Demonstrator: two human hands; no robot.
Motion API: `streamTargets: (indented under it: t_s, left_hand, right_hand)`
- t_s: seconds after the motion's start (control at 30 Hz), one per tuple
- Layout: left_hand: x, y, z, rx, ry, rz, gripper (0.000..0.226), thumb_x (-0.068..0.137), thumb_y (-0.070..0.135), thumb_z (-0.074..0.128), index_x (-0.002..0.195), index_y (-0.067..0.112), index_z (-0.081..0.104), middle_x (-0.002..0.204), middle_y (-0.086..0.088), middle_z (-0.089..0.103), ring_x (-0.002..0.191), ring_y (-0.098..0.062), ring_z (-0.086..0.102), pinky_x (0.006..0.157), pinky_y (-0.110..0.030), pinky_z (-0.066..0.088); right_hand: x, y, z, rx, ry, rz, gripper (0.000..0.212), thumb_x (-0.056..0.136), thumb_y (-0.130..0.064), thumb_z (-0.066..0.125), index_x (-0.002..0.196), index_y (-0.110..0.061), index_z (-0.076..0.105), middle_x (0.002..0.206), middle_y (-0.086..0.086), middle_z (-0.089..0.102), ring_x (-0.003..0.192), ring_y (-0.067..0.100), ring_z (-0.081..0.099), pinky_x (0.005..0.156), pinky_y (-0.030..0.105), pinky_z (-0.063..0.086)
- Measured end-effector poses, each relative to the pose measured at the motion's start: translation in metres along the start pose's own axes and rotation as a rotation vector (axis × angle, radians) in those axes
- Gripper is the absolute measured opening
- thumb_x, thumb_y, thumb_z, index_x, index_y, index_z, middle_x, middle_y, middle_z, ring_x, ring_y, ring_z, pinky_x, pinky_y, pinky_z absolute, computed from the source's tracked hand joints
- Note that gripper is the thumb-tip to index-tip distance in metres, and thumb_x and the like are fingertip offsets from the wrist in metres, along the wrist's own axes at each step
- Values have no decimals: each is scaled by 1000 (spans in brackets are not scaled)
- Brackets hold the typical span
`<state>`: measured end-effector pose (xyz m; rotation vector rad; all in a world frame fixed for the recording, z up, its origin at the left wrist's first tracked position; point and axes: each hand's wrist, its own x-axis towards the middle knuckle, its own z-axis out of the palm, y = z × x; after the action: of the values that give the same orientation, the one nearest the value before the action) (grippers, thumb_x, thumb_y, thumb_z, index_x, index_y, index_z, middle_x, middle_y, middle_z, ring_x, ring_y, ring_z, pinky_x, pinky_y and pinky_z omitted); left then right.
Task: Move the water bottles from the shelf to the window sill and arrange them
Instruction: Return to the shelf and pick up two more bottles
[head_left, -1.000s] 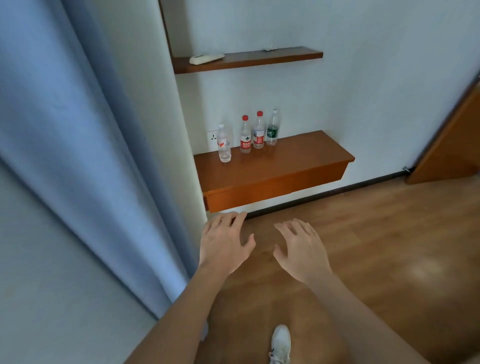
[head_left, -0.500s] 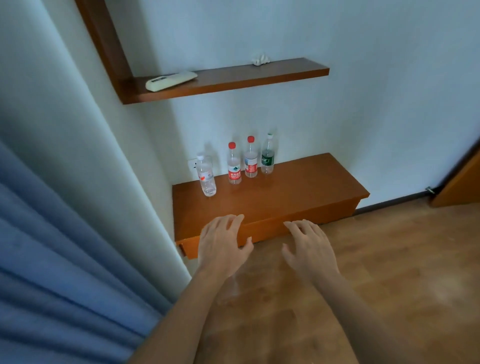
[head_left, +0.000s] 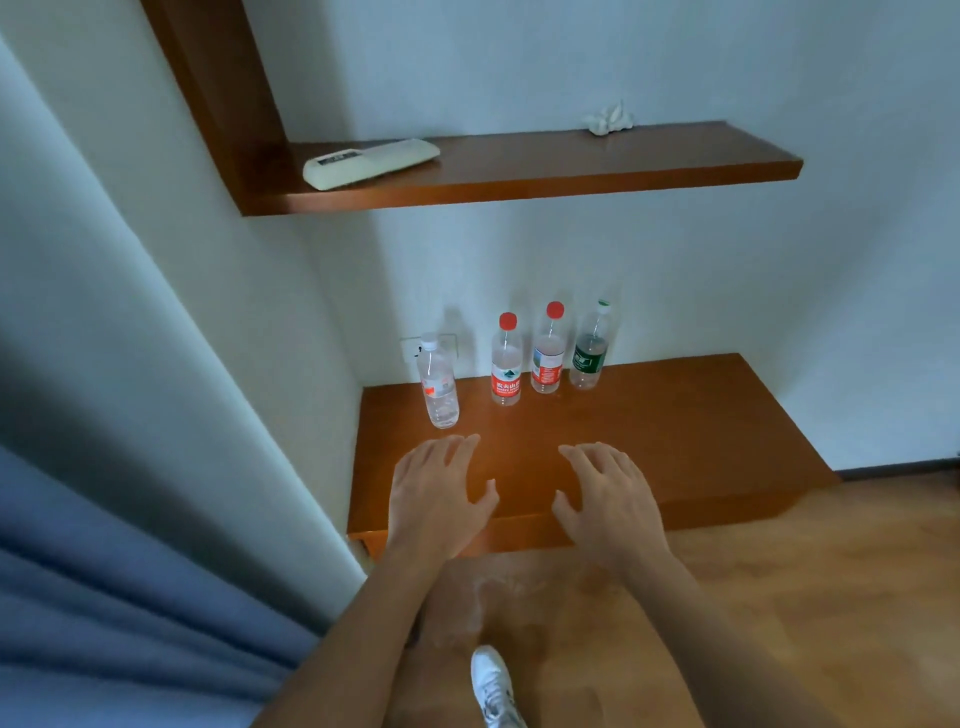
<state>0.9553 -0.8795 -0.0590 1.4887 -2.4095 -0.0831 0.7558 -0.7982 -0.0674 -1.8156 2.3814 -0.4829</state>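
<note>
On the lower shelf (head_left: 675, 415), back against the wall: four water bottles, all upright. Leftmost, a clear-capped bottle (head_left: 440, 387), set forward of the others and just in front of a wall socket (head_left: 413, 349). Then a red-labelled bottle (head_left: 506, 364), a second red-capped bottle (head_left: 548, 353) and a green-labelled bottle (head_left: 589, 348), close together in a row; touching or merely beside each other, cannot tell. Left grip (head_left: 434, 499) and right grip (head_left: 608, 499) both open and empty, palms down, fingers spread, hovering over the front half of the shelf, short of every bottle. No bottle taken yet, judging by the full row. Window sill out of view.

Likely trouble from here:

- Reaching past the clear-capped bottle for the row behind: risk of a knock from wrist or forearm, then a topple and perhaps a roll off the shelf edge to the floor.
- Going into the tight row with fingers wide: little room between neighbours, hence a brush and a chain of falls.
- Squeezing thin plastic too hard: buckling, then a slip.
- Gripping high near a cap: swing and poor control.
- Carrying one in each grip past the curtain (head_left: 104, 597): possible snag.

Probably safest: nearest bottle first, taken round the body.
</note>
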Motion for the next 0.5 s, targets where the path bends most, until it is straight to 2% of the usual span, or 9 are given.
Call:
streamTargets:
  t_s: [0.23,0.37,0.5]
  left_hand:
    - [75,-36,37,-52,-18,-128,61,88,66,43,141,37,42,145,11,50,137,-14,43,115,-40,36]
    - [108,-54,52,-85,-19,-184,58,88,65,46,138,37,44,143,12,51,135,-10,43,114,-36,35]
    - [123,-62,67,-128,-43,-258,58,85,64,51,136,35,48,139,11,55,131,-11,48,110,-37,41]
  right_hand:
    - [112,5,23,-18,-48,-78,60,94,-50,57,149,-31,41,151,-4,48,146,21,37,123,44,28]
    - [166,5,33,-3,-59,-85,61,93,-49,60,147,-27,43,150,0,50,143,24,43,119,47,35]
    - [197,11,48,21,-60,-92,60,90,-45,63,144,-22,48,143,6,57,136,27,51,113,49,43]
